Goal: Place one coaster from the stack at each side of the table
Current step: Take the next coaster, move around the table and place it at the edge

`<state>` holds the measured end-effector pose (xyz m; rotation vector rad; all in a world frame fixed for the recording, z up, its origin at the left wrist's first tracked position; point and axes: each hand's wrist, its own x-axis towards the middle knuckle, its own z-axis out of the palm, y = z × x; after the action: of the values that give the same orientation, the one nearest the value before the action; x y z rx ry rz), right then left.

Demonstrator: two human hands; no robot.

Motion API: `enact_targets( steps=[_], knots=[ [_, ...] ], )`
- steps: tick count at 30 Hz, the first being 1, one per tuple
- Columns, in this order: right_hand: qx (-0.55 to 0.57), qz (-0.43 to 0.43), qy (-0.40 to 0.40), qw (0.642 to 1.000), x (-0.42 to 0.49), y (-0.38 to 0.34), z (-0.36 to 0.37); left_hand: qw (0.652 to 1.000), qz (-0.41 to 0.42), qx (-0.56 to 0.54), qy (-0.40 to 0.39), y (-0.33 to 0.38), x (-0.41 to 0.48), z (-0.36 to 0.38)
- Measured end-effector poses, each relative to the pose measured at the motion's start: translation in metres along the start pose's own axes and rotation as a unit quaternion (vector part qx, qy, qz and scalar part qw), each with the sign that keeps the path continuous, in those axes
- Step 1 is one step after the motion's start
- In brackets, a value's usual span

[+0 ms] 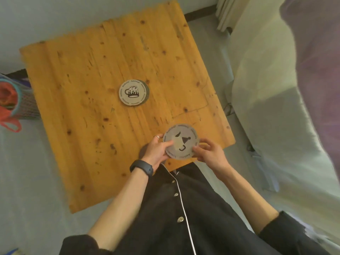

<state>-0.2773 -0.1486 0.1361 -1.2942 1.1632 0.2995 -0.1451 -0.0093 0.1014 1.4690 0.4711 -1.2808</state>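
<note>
Both hands, left hand (158, 150) and right hand (209, 153), pinch one beer-mug coaster (181, 141) by its rim | over near bench (77, 126) corner, likely positioning | stack (134, 92) mid-bench, untouched.

This looks like a room in a home, most likely a bedroom or living space. A low knotty pine table (103, 107) stands on pale grey carpet (36, 181). Off its right edge lies rumpled pale bedding (266, 89), with a curtain hem (226, 13) beyond its far right corner. A mesh basket (16, 100) holding colourful things sits by the left edge.
</note>
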Motion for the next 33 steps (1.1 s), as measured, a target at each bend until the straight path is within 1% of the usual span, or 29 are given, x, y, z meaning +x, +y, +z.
enact_targets(
  steps=[2,4,6,9,11,12,13,14,16,18,20,24,27,30,33],
  knots=[
    [-0.028,-0.016,0.014,0.999,-0.009,0.003,-0.015,0.997,0.002,0.076,0.005,-0.001,0.0,0.011],
    [-0.074,-0.031,0.02,0.997,-0.015,0.004,-0.033,0.983,0.037,0.178,0.0,0.004,0.002,0.025],
    [-0.106,-0.041,0.02,0.993,-0.016,0.002,-0.055,0.961,0.092,0.261,-0.027,0.016,0.002,0.044],
    [-0.139,-0.049,0.019,0.989,-0.013,-0.003,-0.093,0.917,0.163,0.357,-0.077,0.032,0.006,0.075],
    [-0.131,-0.056,0.02,0.99,-0.007,-0.005,-0.12,0.89,0.184,0.406,-0.091,0.04,0.009,0.101],
    [-0.117,-0.06,0.025,0.991,-0.004,-0.005,-0.133,0.885,0.189,0.416,-0.091,0.043,0.01,0.115],
    [-0.096,-0.062,0.035,0.993,-0.001,-0.006,-0.148,0.887,0.189,0.412,-0.09,0.044,0.012,0.129],
    [-0.069,-0.062,0.046,0.995,0.004,-0.005,-0.163,0.896,0.186,0.393,-0.088,0.045,0.015,0.145],
    [-0.019,-0.061,0.067,0.996,0.017,0.0,-0.197,0.925,0.16,0.335,-0.073,0.043,0.022,0.179],
    [0.012,-0.056,0.072,0.996,0.03,0.005,-0.233,0.948,0.131,0.285,-0.052,0.039,0.033,0.216],
    [0.027,-0.051,0.071,0.996,0.046,0.011,-0.272,0.962,0.105,0.249,-0.038,0.033,0.045,0.255],
    [0.025,-0.049,0.085,0.995,0.075,0.012,-0.348,0.974,0.072,0.213,-0.016,0.024,0.059,0.331],
    [-0.001,-0.06,0.087,0.994,0.094,-0.004,-0.391,0.979,0.066,0.192,-0.006,0.024,0.066,0.369],
    [-0.024,-0.069,0.079,0.994,0.115,-0.018,-0.416,0.988,0.053,0.148,0.005,0.031,0.075,0.394],
    [-0.016,-0.065,0.044,0.997,0.136,-0.036,-0.42,0.997,0.033,0.068,0.0,0.045,0.082,0.402]
  ],
)
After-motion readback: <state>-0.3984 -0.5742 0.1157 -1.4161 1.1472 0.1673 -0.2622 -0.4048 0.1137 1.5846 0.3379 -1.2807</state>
